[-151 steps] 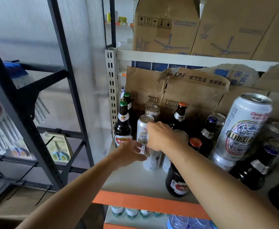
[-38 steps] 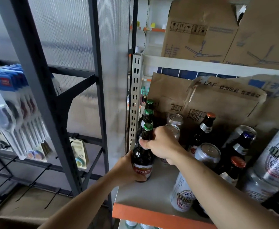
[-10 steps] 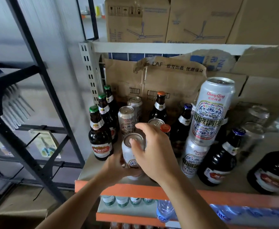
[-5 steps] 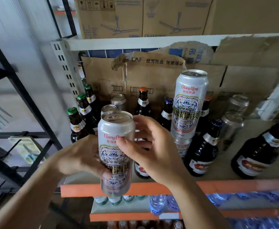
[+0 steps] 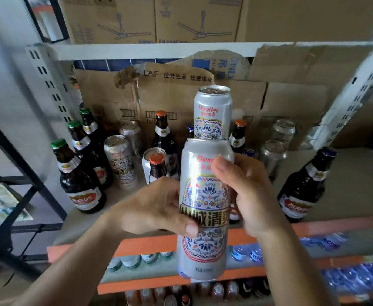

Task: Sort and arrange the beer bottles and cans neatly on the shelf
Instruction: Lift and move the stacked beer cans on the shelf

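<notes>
Held can: we see 1 tall silver beer can with a blue and red pattern. It is upright, lifted in front of the shelf and clear of its board. Its lower half overlaps the orange front edge in our view.
Left hand: the left hand grips the can's left side, thumb laid across the label at mid-height, the other fingers curled round behind.
Right hand: the right hand grips the can's right side higher up, thumb pressed on the printed name near the top. Its fingers wrap behind the can, where we cannot see them.
Raised can: a second can of the same print rises behind the held can. Its base is hidden, so we cannot tell what it stands on.
Left row: 3 green-capped bottles stand in a line running back along the left upright.
Next row: 2 silver cans stand front to back, just beside those bottles.
Middle: an orange-capped bottle stands just in front of a white can.
Right side: 2 grey cans stand toward the back. A blue-capped bottle stands near the front edge, well apart from them.
Backdrop: cardboard sheets lean along the back, and cartons printed with fans sit on the board above.
Below: blurred water bottles fill the lower level.
</notes>
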A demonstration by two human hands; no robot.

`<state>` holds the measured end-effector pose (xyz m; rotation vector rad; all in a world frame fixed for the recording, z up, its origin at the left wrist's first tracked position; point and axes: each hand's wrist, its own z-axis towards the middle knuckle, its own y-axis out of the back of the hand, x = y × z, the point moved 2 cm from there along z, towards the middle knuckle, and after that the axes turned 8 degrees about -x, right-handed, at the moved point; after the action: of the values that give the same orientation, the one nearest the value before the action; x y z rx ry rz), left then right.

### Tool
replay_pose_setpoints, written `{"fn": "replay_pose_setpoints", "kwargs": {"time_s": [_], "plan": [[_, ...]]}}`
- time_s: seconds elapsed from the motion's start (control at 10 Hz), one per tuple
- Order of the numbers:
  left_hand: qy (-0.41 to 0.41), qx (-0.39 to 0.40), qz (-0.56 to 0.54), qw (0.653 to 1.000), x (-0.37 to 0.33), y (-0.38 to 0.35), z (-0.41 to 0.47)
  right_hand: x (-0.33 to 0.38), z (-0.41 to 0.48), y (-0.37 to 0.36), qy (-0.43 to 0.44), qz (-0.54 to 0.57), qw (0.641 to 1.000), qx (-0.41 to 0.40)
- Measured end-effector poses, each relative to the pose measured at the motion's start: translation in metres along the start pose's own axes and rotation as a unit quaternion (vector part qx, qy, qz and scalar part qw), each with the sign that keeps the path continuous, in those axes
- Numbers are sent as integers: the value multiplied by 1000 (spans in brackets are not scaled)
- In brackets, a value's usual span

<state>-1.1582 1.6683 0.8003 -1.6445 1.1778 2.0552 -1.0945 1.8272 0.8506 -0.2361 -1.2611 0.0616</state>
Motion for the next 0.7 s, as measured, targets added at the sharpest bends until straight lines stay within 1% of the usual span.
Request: {"fn": "replay_pose_setpoints", "kwargs": {"time_s": [0.1, 0.2, 0.3, 0.5, 0.6, 0.7], "plan": [[27, 25, -71, 997, -9, -23, 7, -4, -4, 25, -27, 17, 999, -29], [-22, 77, -202, 976, -27, -45, 15, -3, -10, 49, -33, -10, 999, -25], [-9, 93, -186, 978, -30, -69, 25, -3, -15, 74, -39, -43, 998, -13], [53, 43, -135, 989, -14, -110, 61, -7, -26, 124, -66, -133, 989, -21], [71, 45, -144, 986, -10, -127, 75, -11, -27, 144, -81, -163, 983, -34], [87, 34, -181, 979, 1, -143, 85, -18, -27, 160, -68, -214, 970, -90]]}}
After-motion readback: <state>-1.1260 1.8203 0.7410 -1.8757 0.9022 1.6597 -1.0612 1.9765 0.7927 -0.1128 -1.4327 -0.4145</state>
